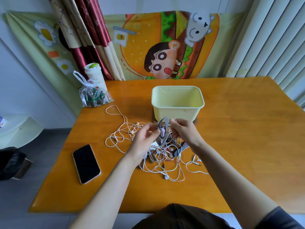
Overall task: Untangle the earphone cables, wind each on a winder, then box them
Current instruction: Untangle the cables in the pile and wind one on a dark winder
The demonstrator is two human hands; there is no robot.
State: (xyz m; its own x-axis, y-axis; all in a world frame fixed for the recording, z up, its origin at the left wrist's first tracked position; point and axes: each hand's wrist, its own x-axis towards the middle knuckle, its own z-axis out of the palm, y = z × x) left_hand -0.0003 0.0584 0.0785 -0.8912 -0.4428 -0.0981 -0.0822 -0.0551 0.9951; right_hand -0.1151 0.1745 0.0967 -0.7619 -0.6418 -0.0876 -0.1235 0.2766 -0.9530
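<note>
A tangle of white earphone cables (153,161) lies on the orange table (239,146), with loops trailing off to the left. Above the tangle my left hand (145,138) and my right hand (183,131) each pinch a grey strap-like winder (162,129) that has white cable wound around its middle. More grey winders (179,150) lie among the cables under my right wrist. A pale yellow box (177,103), open on top, stands just behind my hands on a round coaster.
A black phone (86,163) lies face up to the left of the cables. At the table's back left corner sit a knotted plastic bag (94,96) and a white cup (94,73). Loose jack plugs (196,161) lie to the right.
</note>
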